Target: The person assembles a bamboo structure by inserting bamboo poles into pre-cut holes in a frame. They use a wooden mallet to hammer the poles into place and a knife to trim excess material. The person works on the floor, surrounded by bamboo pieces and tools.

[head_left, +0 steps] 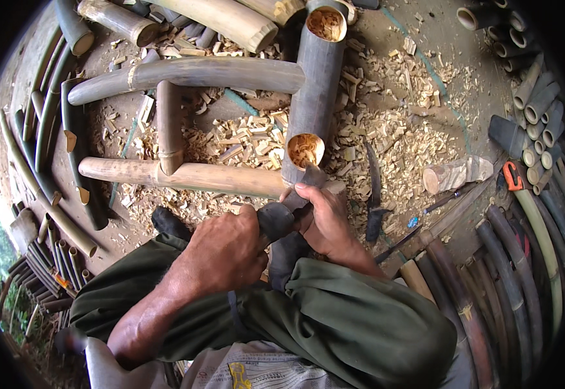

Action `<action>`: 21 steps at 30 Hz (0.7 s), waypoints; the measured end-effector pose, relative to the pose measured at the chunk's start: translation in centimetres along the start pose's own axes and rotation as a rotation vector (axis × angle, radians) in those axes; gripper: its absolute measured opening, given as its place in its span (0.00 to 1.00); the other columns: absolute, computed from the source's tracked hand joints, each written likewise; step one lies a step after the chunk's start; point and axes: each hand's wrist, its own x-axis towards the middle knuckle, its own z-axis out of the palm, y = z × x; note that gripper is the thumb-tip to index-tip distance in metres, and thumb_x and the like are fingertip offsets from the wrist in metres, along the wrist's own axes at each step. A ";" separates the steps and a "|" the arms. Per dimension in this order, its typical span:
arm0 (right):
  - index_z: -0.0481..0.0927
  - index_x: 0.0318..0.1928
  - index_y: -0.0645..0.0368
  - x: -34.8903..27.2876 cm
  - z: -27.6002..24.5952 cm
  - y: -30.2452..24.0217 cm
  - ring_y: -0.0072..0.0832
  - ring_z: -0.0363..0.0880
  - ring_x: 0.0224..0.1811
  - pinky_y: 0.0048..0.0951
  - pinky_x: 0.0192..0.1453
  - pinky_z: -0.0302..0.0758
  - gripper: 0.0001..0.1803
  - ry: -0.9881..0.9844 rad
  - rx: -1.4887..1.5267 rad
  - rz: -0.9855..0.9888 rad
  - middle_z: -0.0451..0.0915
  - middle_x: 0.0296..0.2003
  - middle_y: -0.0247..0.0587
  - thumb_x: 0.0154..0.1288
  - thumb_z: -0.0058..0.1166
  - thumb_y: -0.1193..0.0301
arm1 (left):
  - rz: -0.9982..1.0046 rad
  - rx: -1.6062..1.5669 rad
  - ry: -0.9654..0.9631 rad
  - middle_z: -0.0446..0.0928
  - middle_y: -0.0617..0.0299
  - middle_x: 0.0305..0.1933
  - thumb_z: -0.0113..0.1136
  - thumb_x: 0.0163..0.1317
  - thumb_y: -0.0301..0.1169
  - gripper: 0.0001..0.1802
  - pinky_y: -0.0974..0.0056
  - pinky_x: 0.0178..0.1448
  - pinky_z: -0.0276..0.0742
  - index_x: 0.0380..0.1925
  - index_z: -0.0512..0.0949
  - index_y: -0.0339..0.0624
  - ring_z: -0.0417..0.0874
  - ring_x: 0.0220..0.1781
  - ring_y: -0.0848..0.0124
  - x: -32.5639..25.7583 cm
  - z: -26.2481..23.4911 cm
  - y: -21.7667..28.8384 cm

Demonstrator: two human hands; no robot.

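Observation:
My left hand point(221, 245) is closed around a thick, dark, round-ended handle point(276, 220). A short, dark blade point(313, 175) juts up beyond it, and the two look like one cutting tool, though the join is hidden. My right hand point(328, 220) grips near the blade, thumb laid along it. By these fingers shows a pale, round wooden end point(336, 187), partly covered. Touching or just above the upright bamboo post point(315, 91), the blade tip sits below a hole point(306, 150) full of shavings. Two bamboo rails point(185, 176) meet the post from the left, joined by a short crosspiece point(169, 123).
A long dark knife point(374, 181) lies on the ground right of my hands, near a wood block point(456, 175). Wood chips point(399, 139) cover the floor. Bamboo poles point(509, 272) and an orange-handled saw point(513, 176) lie at right; more poles point(49, 188) stand left.

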 end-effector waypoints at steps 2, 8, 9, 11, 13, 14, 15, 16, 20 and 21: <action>0.82 0.46 0.65 0.2 -1.1 -0.3 0.32 0.87 0.40 0.38 0.41 0.89 0.19 0.027 -0.044 -0.002 0.85 0.40 0.43 0.77 0.49 0.59 | -0.031 -0.118 -0.013 0.82 0.32 0.30 0.66 0.59 0.34 0.22 0.41 0.47 0.84 0.38 0.71 0.22 0.88 0.39 0.38 0.5 1.7 0.0; 0.83 0.38 0.65 1.4 -3.8 -2.0 0.32 0.85 0.32 0.32 0.40 0.82 0.17 -0.002 -0.365 -0.092 0.84 0.32 0.44 0.71 0.54 0.61 | -0.071 -0.535 0.128 0.80 0.28 0.35 0.68 0.57 0.33 0.26 0.42 0.48 0.81 0.42 0.70 0.19 0.86 0.42 0.35 1.5 8.8 3.0; 0.83 0.32 0.65 1.4 -4.1 -2.6 0.32 0.84 0.28 0.30 0.39 0.81 0.20 0.030 -0.470 -0.063 0.83 0.27 0.46 0.71 0.53 0.58 | -0.093 -0.594 0.161 0.81 0.28 0.37 0.68 0.57 0.34 0.27 0.43 0.50 0.81 0.44 0.70 0.17 0.86 0.43 0.35 2.1 10.0 3.8; 0.82 0.33 0.65 1.4 -4.6 -3.3 0.32 0.84 0.28 0.31 0.39 0.81 0.22 0.009 -0.534 -0.066 0.83 0.25 0.47 0.72 0.53 0.57 | -0.148 -0.687 0.167 0.81 0.27 0.38 0.69 0.57 0.34 0.30 0.42 0.52 0.81 0.46 0.69 0.16 0.86 0.45 0.35 2.9 11.6 5.2; 0.82 0.34 0.65 -0.3 -3.9 -3.2 0.31 0.84 0.30 0.33 0.40 0.80 0.22 0.069 -0.602 -0.102 0.83 0.27 0.47 0.74 0.49 0.57 | -0.131 -0.684 0.134 0.81 0.28 0.38 0.70 0.57 0.37 0.32 0.42 0.52 0.81 0.49 0.68 0.19 0.86 0.45 0.35 2.3 12.1 5.0; 0.82 0.33 0.65 -1.0 -3.5 -2.7 0.31 0.84 0.30 0.33 0.41 0.80 0.23 0.129 -0.636 -0.157 0.83 0.26 0.46 0.75 0.47 0.58 | -0.097 -0.650 0.131 0.81 0.27 0.37 0.70 0.58 0.37 0.32 0.41 0.52 0.81 0.49 0.68 0.20 0.86 0.45 0.34 2.0 11.9 4.5; 0.82 0.32 0.66 -1.8 -2.9 -2.4 0.31 0.84 0.29 0.33 0.42 0.79 0.24 0.190 -0.670 -0.213 0.83 0.25 0.46 0.76 0.45 0.58 | -0.064 -0.616 0.128 0.81 0.27 0.36 0.71 0.58 0.38 0.32 0.41 0.52 0.81 0.48 0.67 0.21 0.86 0.45 0.33 1.8 11.5 3.9; 0.82 0.35 0.65 -3.5 -1.5 -3.3 0.31 0.84 0.34 0.32 0.45 0.79 0.22 0.130 -0.765 -0.265 0.84 0.29 0.47 0.77 0.45 0.59 | -0.094 -0.590 0.049 0.83 0.30 0.37 0.72 0.57 0.40 0.34 0.41 0.51 0.81 0.52 0.67 0.24 0.87 0.45 0.36 0.6 10.3 3.4; 0.82 0.41 0.65 -3.2 0.9 -1.0 0.28 0.81 0.42 0.28 0.51 0.75 0.18 0.144 -0.472 -0.113 0.84 0.34 0.40 0.76 0.54 0.59 | -0.112 -0.537 0.184 0.84 0.34 0.37 0.72 0.56 0.39 0.35 0.44 0.50 0.83 0.58 0.70 0.30 0.88 0.42 0.39 -1.4 10.7 -1.0; 0.81 0.43 0.66 -0.9 -0.7 1.1 0.25 0.78 0.38 0.30 0.50 0.75 0.18 0.207 -0.535 -0.100 0.79 0.32 0.37 0.75 0.57 0.59 | -0.178 -0.527 0.175 0.85 0.36 0.36 0.72 0.55 0.37 0.32 0.43 0.49 0.83 0.57 0.73 0.32 0.88 0.41 0.40 -1.1 10.3 -2.1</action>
